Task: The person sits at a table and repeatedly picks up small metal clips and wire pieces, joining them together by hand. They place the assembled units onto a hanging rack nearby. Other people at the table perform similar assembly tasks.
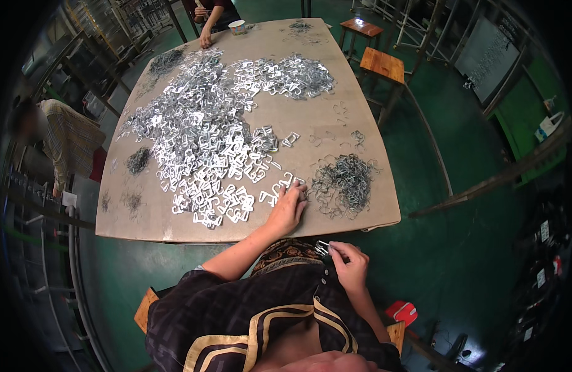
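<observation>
My left hand (289,209) rests low over the near part of the table, its fingers apart and bent down. Its fingertips touch loose white metal hooks (270,197) at the edge of a big pile of metal hooks (205,133). Off the table's front edge, close to my body, my right hand (350,265) pinches a few shiny metal hooks (323,247) between thumb and fingers. How many it holds is hard to make out. Right of my left hand lies a tangled heap of thin dark wire clips (348,186).
Cardboard-coloured sheeting covers the table (366,142). Smaller wire heaps (138,160) lie at its left. At the far edge a person's hand (206,40) touches the pile, near a paper cup (237,26). Another person (69,139) stands left. Wooden stools (382,64) stand right.
</observation>
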Demonstrator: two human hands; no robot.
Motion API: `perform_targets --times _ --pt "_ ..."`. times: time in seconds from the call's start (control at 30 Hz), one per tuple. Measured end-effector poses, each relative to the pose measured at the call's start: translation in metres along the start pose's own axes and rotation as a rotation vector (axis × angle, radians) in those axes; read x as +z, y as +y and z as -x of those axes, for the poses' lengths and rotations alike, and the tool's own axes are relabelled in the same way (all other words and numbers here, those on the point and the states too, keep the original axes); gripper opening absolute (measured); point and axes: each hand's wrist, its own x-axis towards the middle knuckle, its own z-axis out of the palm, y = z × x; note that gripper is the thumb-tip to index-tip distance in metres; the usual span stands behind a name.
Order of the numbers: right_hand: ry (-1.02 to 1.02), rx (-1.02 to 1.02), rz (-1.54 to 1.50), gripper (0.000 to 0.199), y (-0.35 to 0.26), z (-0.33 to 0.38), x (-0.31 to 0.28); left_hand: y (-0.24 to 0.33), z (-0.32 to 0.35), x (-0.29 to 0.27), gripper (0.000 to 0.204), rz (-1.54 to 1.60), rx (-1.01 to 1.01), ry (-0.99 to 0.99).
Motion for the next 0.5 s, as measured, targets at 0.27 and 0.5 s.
perform_targets --times 0.27,0.5 --pt "0.077 -0.009 0.002 0.026 -0.008 -0.009 0.005 0.046 0.007 -0.030 0.015 0.504 0.025 -0.106" --pt "0.068 -0.018 -0.017 0.041 -0.014 -0.007 0.007 0.072 0.031 -0.028 0.014 0.583 0.052 -0.290"
